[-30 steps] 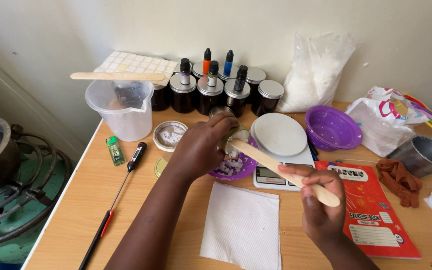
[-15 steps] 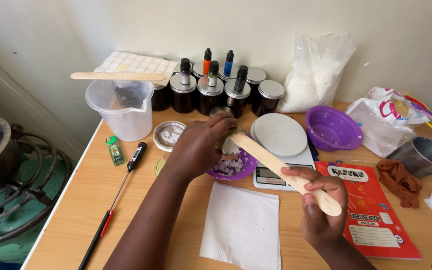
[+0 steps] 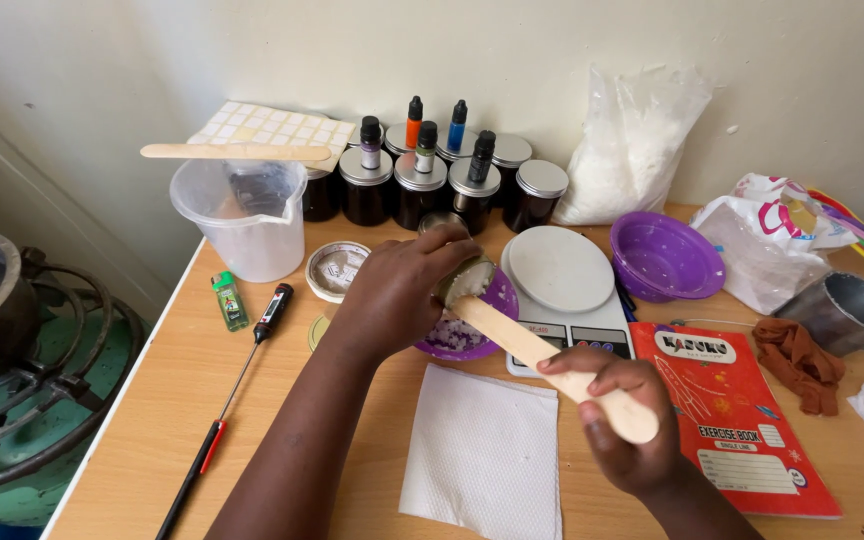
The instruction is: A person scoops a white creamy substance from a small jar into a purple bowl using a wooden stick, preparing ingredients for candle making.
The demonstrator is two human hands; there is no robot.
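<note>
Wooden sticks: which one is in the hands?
The wooden stick gripped by the right hand, its tip at the small tin; the other stick rests across the plastic jug.

The left hand (image 3: pixel 397 290) has tilted the tin (image 3: pixel 467 278), exposing its white contents.

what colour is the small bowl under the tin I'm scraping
Purple. The small bowl sits below the tin, clearest in the head view.
</note>
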